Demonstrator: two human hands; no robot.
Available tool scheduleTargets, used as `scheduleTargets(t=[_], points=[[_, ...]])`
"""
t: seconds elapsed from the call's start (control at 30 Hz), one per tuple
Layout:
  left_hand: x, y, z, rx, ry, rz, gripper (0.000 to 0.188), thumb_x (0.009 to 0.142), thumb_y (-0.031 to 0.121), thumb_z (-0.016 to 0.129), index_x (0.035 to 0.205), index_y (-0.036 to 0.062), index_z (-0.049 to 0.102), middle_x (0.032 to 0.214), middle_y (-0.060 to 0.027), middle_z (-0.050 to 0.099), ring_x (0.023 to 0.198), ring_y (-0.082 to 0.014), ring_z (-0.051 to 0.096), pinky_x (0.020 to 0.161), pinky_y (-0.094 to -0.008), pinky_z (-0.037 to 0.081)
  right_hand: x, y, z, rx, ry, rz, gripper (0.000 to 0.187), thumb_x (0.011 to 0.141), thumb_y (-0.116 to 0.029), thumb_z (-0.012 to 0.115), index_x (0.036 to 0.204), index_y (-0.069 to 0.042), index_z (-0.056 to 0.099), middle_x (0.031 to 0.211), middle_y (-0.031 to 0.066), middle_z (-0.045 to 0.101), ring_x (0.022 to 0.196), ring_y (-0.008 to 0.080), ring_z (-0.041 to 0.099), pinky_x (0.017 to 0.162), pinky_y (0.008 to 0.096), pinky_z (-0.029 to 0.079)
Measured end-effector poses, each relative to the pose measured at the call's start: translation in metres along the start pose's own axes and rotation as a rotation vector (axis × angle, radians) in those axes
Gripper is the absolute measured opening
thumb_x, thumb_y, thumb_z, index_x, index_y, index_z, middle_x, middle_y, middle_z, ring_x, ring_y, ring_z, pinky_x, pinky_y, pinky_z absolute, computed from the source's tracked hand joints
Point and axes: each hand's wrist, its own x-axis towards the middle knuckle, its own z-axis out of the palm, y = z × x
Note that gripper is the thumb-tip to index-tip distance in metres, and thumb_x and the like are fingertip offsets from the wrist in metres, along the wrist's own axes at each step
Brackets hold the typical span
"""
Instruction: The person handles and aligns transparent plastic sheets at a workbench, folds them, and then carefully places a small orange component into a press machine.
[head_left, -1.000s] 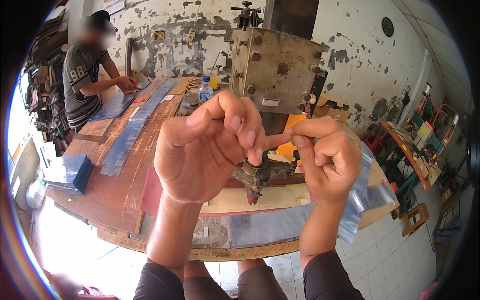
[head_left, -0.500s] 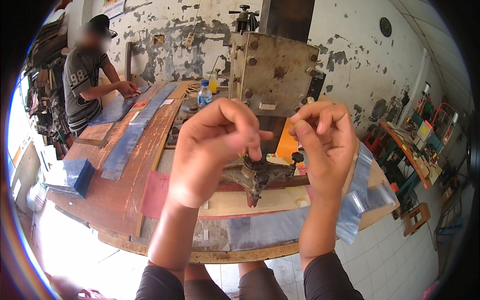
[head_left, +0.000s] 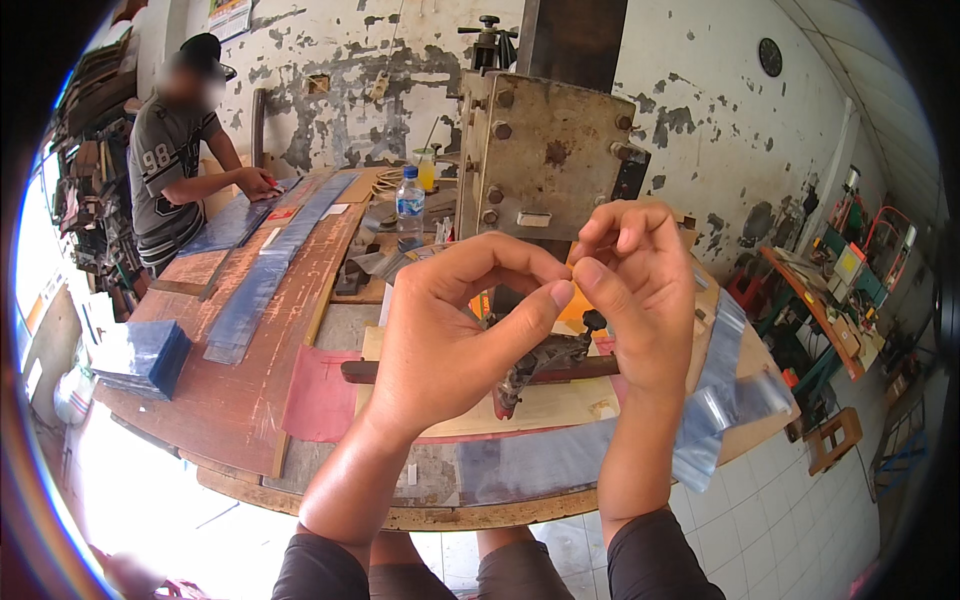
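Note:
My left hand (head_left: 450, 335) and my right hand (head_left: 643, 310) are raised in front of the press, fingertips meeting. Each thumb is pinched against its fingers; whatever lies between them is too small to make out. Behind and just above them rises the worn metal head (head_left: 548, 150) of the press, with large bolts. Below the hands, a dark metal tool mount (head_left: 540, 365) with a black knob and a long dark bar (head_left: 362, 371) is partly covered by my left hand. Under it lies a pale board (head_left: 470, 432) on a red sheet (head_left: 318, 395).
Bluish clear plastic strips (head_left: 540, 462) lie along the near table edge and at the right. On the brown table (head_left: 225, 410) are a long plastic strip (head_left: 280, 255) and a stack of plastic sheets (head_left: 145, 355). A water bottle (head_left: 410, 200) stands beyond. A co-worker (head_left: 172, 160) works at far left.
My left hand has turned and moved its fingertips right to meet those of my right hand. The bar behind shows more now. My right hand has shifted only slightly.

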Motion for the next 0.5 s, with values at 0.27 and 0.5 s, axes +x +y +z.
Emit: scheduleTargets(t=[0.27, 0.5], points=[[-0.0003, 0.0008, 0.0016, -0.014, 0.015, 0.013, 0.011, 0.089, 0.006, 0.076, 0.096, -0.0021, 0.074, 0.089, -0.0037, 0.075, 0.084, -0.0062, 0.067, 0.078, -0.0242, 0.053, -0.0005, -0.0006, 0.0012, 0.005, -0.011, 0.009, 0.036, 0.086, 0.000, 0.080, 0.100, -0.008, 0.049, 0.107, 0.0063, 0.059, 0.091, 0.0118, 0.060, 0.081, 0.0268, 0.048], [0.0000, 0.0004, 0.0010, -0.016, 0.000, 0.006, 0.011, 0.090, 0.004, 0.075, 0.097, -0.0034, 0.073, 0.091, -0.0048, 0.075, 0.087, -0.0076, 0.068, 0.080, -0.0249, 0.054, -0.0016, -0.0011, 0.0018, 0.013, -0.020, 0.029, 0.035, 0.086, 0.000, 0.080, 0.099, -0.009, 0.048, 0.107, 0.0058, 0.059, 0.092, 0.0119, 0.059, 0.081, 0.0272, 0.048]])
